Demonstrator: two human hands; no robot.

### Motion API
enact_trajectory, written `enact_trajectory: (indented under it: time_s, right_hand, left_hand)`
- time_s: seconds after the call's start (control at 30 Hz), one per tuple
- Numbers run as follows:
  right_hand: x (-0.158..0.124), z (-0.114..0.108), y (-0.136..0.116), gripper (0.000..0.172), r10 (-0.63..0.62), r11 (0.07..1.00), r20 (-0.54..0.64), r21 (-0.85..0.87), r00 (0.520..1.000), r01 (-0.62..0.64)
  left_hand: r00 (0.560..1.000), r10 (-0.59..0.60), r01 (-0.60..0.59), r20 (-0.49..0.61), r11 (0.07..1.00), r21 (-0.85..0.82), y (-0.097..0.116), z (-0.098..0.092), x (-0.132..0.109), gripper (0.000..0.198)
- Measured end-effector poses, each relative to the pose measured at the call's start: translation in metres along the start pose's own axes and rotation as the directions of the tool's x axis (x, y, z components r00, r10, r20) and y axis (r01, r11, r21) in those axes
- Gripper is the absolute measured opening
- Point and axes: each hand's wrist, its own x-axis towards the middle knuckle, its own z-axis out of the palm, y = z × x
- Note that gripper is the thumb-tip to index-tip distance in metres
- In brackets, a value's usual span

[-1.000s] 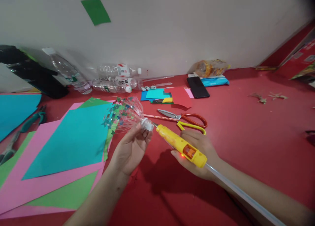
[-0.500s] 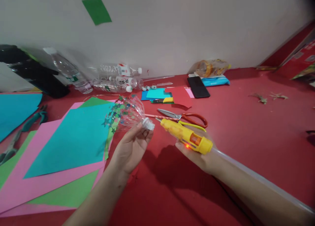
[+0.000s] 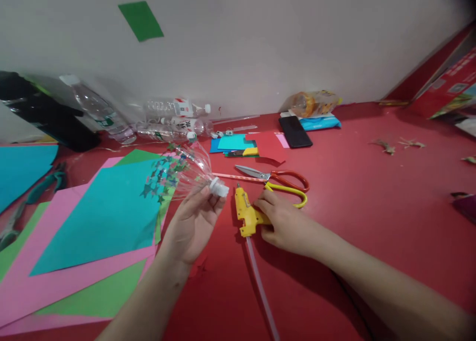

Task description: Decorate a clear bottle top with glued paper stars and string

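My left hand (image 3: pixel 195 222) is closed around the neck of a cut clear plastic bottle top (image 3: pixel 188 170) with a white cap (image 3: pixel 218 187), holding it above the table. Small green and blue paper stars dot the plastic. My right hand (image 3: pixel 283 220) rests on the red table and grips the handle of a yellow glue gun (image 3: pixel 244 210), which lies on the table with its nozzle pointing away from me. A clear glue stick (image 3: pixel 260 286) trails from its back toward me.
Scissors with red and yellow handles (image 3: pixel 277 178) lie just beyond my right hand. Coloured paper sheets (image 3: pixel 96 217) cover the left side. Empty bottles (image 3: pixel 167 123), paper scraps (image 3: pixel 245 145), a black phone (image 3: pixel 295 131) and a snack bag (image 3: pixel 314 103) sit along the wall. Pliers (image 3: pixel 33 195) lie at far left.
My right hand has lowered the glue gun away from the bottle cap and laid it on the table, nozzle now pointing away. The left hand has kept the bottle top nearly still.
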Motion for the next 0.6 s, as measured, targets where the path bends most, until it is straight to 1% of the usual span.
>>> enact_trajectory:
  time_s: [0.07,0.1,0.17,0.23,0.3,0.37,0.47,0.6]
  right_hand:
    - [0.000,-0.002,-0.003,0.025,-0.044,0.999,-0.159,-0.005,0.986,0.043]
    - [0.001,-0.004,-0.005,0.023,-0.068,0.998,-0.261,-0.006,0.963,0.069]
    - [0.001,-0.007,-0.011,0.018,-0.123,0.991,-0.446,-0.014,0.887,0.131]
    - [0.002,-0.010,-0.017,0.014,-0.180,0.981,-0.544,-0.036,0.820,0.191]
    - [0.002,-0.011,-0.022,0.012,-0.211,0.974,-0.582,-0.062,0.785,0.216]
    - [0.002,-0.010,-0.024,0.009,-0.227,0.972,-0.594,-0.089,0.772,0.218]
    - [0.002,-0.010,-0.023,0.004,-0.261,0.965,-0.570,-0.152,0.779,0.211]
    - [0.002,-0.010,-0.022,0.010,-0.286,0.956,-0.553,-0.218,0.782,0.196]
  left_hand:
    - [0.999,-0.044,0.044,-0.005,0.999,-0.017,-0.004,0.003,-0.003,0.009]
    - [0.998,-0.066,0.066,-0.009,0.997,-0.028,-0.006,0.004,-0.005,0.010]
    - [0.994,-0.112,0.111,-0.019,0.993,-0.047,-0.009,0.006,-0.008,0.011]
    - [0.989,-0.149,0.147,-0.024,0.988,-0.051,-0.013,0.009,-0.012,0.012]
    - [0.985,-0.173,0.172,0.000,0.984,-0.039,-0.018,0.011,-0.016,0.012]
    - [0.981,-0.185,0.186,0.055,0.982,-0.025,-0.022,0.013,-0.019,0.013]
    - [0.977,-0.185,0.188,0.105,0.982,-0.015,-0.027,0.015,-0.021,0.013]
    - [0.979,-0.187,0.187,0.082,0.982,0.005,-0.030,0.016,-0.022,0.013]
